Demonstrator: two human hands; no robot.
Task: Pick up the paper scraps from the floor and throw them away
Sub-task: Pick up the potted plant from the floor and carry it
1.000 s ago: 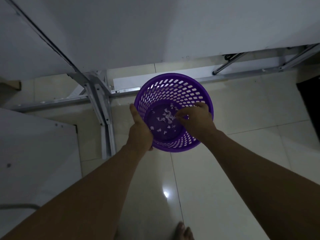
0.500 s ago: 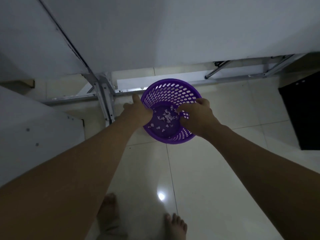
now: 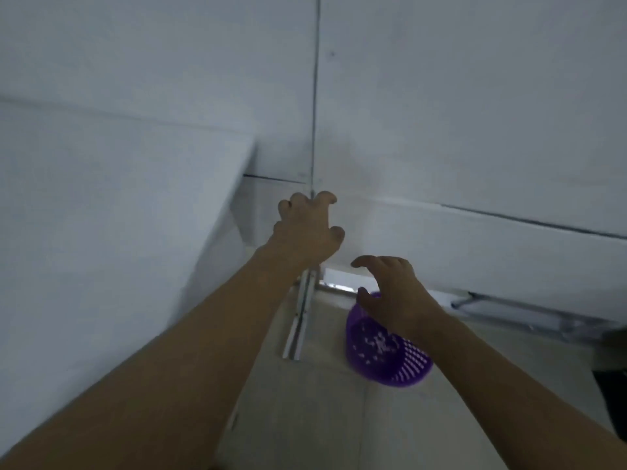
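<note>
The purple perforated basket [image 3: 390, 354] stands on the pale tiled floor [image 3: 322, 418] with several white paper scraps [image 3: 378, 344] in its bottom. My right hand [image 3: 390, 293] hovers above the basket's left rim with loosely curled fingers, holding nothing. Further up and to the left, my left hand [image 3: 307, 228] is raised in front of the white tabletops, its fingers loosely bent and holding nothing. Neither hand touches the basket. The picture is blurred by motion.
White tabletops [image 3: 441, 113] fill the upper view, with another white surface [image 3: 101, 232] on the left. A grey metal table leg [image 3: 300, 317] stands just left of the basket. A metal frame bar [image 3: 515, 312] runs along the floor at right. A dark object [image 3: 614, 401] sits at the right edge.
Both hands have let go of the basket and risen away from it. The view has tilted upward, so the basket now sits lower and the tabletops fill most of the frame.
</note>
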